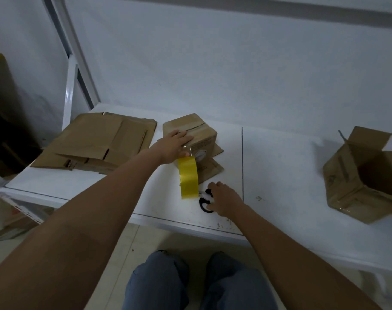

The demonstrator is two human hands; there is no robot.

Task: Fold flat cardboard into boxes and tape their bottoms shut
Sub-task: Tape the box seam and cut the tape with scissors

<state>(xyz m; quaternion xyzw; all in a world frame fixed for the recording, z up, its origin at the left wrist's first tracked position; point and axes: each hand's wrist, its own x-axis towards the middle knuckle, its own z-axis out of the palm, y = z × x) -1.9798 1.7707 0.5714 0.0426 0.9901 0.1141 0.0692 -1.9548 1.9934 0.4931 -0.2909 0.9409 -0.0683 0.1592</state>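
Observation:
A small folded cardboard box stands bottom-up on the white table, with a strip of tape along its seam. My left hand lies flat on the box's near left corner, fingers straight. A yellow tape roll hangs from the box's front side by its strip. My right hand rests on black-handled scissors lying on the table just right of the roll; its fingers touch the handles, the grip is unclear.
Several flat cardboard sheets are stacked at the table's left. An upright open box stands at the right edge. A seam splits the tabletop. My knees show below the table's front edge.

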